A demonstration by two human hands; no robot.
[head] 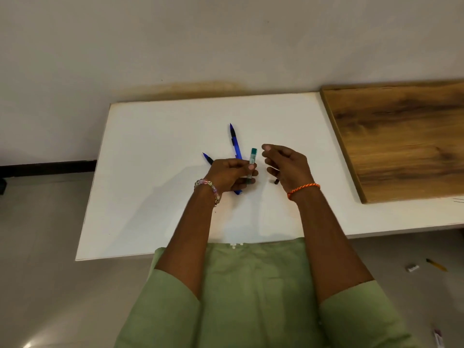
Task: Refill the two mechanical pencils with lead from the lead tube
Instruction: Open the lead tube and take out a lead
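My left hand (229,174) holds a slim green and clear lead tube (252,163) upright between thumb and fingers. Two blue mechanical pencils lie on the white table (150,172). The longer pencil (235,144) points away from me and passes under my left hand. Only the tip of the second pencil (207,158) shows, to the left of that hand. My right hand (286,164) hovers just right of the tube, fingers curled and apart, with nothing visible in them. A small dark cap (276,182) lies on the table beneath it.
A brown wooden board (401,136) lies on the table's right side. On the floor at the right are a small white eraser (411,268) and a yellow pencil (436,264). A wall stands behind the table.
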